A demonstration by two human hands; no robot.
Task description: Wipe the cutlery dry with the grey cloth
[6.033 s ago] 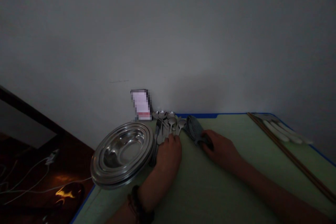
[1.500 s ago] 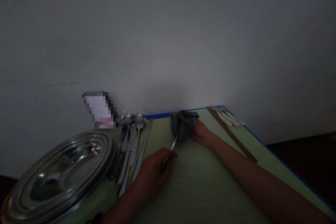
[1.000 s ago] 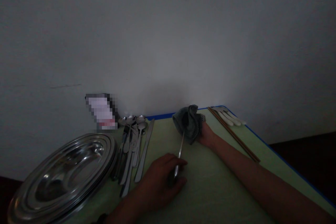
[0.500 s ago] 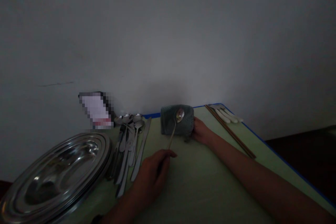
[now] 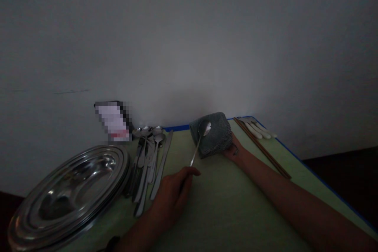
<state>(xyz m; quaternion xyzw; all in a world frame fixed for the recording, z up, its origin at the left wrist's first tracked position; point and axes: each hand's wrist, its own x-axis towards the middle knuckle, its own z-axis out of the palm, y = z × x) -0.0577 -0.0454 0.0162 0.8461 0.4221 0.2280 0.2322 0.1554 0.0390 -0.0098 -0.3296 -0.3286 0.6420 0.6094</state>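
A long metal spoon is pinched by its handle in my left hand, its bowl pointing up and away from me. Behind the bowl is a folded grey cloth, held by my right hand. The cloth hides most of the right fingers. Whether the spoon's bowl touches the cloth I cannot tell. Left of my left hand, several metal spoons and table knives lie in a loose pile on the green table.
Stacked oval metal plates stand at the left. A blurred-out phone-like object leans on the wall behind. On the right lie brown chopsticks and several white-handled forks, close to the blue table edge.
The cloth in my right hand has turned and shifted a little to the right. The spoon stays in my left hand, and the whole view has shifted slightly.
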